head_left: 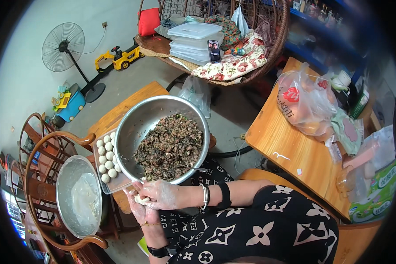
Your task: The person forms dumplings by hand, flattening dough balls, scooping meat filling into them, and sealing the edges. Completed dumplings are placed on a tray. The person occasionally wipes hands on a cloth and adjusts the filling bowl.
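Observation:
Both hands, dusted with white flour, come together just below the big steel bowl (132,110). A small piece of white dough (141,200) lies between them. My left hand (141,214) cups it from below, while my right hand (163,194) closes over it from above, its fingers partly hiding it. Chopped, dark meat-and-greens filling (171,143) fills much of the bowl, and a utensil handle (193,168) rests at its near rim. Left of the bowl, several round white dough balls (102,151) sit in rows in a clear plastic tray (119,185).
A second metal basin (61,193) with a whitish bag or dough inside stands on a wooden chair (31,185) at left. At right, a wooden table (268,119) bears a plastic bag of fruit (306,103). Stacked lidded boxes (193,31) and a phone (214,51) sit on the wicker seat ahead.

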Tool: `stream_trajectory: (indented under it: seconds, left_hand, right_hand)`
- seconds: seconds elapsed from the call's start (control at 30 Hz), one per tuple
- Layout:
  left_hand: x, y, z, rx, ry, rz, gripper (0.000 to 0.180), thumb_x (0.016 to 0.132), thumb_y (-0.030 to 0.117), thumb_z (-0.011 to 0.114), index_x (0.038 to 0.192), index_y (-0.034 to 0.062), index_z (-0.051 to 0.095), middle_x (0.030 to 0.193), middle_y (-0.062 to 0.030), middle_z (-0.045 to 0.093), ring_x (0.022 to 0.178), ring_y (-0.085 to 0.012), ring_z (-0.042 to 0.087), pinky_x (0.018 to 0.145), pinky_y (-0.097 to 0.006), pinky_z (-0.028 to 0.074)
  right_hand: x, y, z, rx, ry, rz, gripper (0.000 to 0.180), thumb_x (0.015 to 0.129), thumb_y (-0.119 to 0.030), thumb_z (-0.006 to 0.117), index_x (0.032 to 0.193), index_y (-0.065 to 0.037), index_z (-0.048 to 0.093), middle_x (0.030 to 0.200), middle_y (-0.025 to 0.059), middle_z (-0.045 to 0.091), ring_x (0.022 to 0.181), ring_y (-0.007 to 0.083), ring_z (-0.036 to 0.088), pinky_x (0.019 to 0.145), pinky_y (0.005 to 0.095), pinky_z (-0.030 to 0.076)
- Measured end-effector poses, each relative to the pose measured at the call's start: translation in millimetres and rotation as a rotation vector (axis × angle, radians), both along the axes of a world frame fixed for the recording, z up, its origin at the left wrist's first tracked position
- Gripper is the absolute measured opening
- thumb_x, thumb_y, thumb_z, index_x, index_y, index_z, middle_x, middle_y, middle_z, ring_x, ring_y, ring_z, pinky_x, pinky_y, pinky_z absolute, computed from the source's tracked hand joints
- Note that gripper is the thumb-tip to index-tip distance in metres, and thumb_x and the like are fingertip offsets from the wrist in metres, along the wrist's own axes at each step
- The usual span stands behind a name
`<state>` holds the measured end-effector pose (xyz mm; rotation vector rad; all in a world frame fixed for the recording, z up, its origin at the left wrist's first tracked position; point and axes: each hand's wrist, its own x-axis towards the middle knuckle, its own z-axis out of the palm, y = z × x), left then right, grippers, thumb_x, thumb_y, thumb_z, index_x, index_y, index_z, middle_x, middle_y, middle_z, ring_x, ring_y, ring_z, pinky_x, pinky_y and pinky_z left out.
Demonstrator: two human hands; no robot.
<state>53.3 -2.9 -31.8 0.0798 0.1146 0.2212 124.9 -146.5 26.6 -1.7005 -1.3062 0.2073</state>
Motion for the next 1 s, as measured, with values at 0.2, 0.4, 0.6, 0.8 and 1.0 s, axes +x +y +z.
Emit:
stream_trajectory:
  seconds: [0.2, 0.4, 0.6, 0.8, 1.0]
  left_hand:
    - [-4.2, 25.4, -19.7, 0.068, -0.087, -0.018, 0.038, 0.104, 0.036, 0.050, 0.107, 0.0019, 0.065, 0.117, -0.0152, 0.068, 0.113, -0.0273, 0.063, 0.106, -0.045, 0.047]
    - [-3.2, -7.5, 32.4, 0.171, 0.116, -0.063, 0.040, 0.103, 0.041, 0.053, 0.109, 0.0043, 0.067, 0.115, -0.0133, 0.069, 0.111, -0.0265, 0.063, 0.102, -0.044, 0.048]
    - [1.0, -16.1, 30.4, 0.420, 0.219, -0.074, 0.037, 0.106, 0.037, 0.048, 0.112, 0.0054, 0.066, 0.113, -0.0118, 0.069, 0.109, -0.0241, 0.065, 0.098, -0.040, 0.052]
    - [-1.5, -23.1, 33.6, 0.584, 0.134, -0.016, 0.036, 0.107, 0.037, 0.045, 0.115, 0.0064, 0.064, 0.111, -0.0074, 0.069, 0.105, -0.0204, 0.065, 0.096, -0.039, 0.052]
    - [-3.2, -23.8, 28.5, 0.461, 0.183, -0.034, 0.035, 0.107, 0.033, 0.047, 0.118, 0.0019, 0.059, 0.108, -0.0107, 0.066, 0.101, -0.0195, 0.065, 0.087, -0.033, 0.055]
  right_hand:
    - [2.7, -3.8, 12.3, 0.147, 0.725, 0.158, 0.019, 0.086, -0.016, 0.073, 0.095, -0.001, 0.068, 0.084, 0.0028, 0.069, 0.075, 0.0078, 0.062, 0.068, 0.0265, 0.052]
    - [12.3, -4.0, 18.9, 0.098, 0.136, 0.026, 0.023, 0.085, -0.013, 0.070, 0.101, 0.002, 0.063, 0.092, 0.0138, 0.064, 0.085, 0.0276, 0.065, 0.078, 0.0382, 0.053]
    - [10.1, 1.0, 1.0, 0.260, -0.055, 0.026, 0.017, 0.088, -0.014, 0.063, 0.098, 0.000, 0.058, 0.097, 0.0185, 0.057, 0.093, 0.0381, 0.061, 0.082, 0.0441, 0.051]
    - [11.8, -3.4, 3.0, 0.149, -0.048, 0.015, 0.021, 0.086, -0.012, 0.065, 0.100, 0.002, 0.059, 0.100, 0.0202, 0.061, 0.092, 0.0389, 0.062, 0.082, 0.0437, 0.052]
    - [12.5, -11.4, 25.4, 0.123, 0.469, 0.056, 0.021, 0.085, -0.011, 0.070, 0.100, 0.002, 0.063, 0.088, 0.0121, 0.067, 0.079, 0.0202, 0.065, 0.074, 0.0322, 0.053]
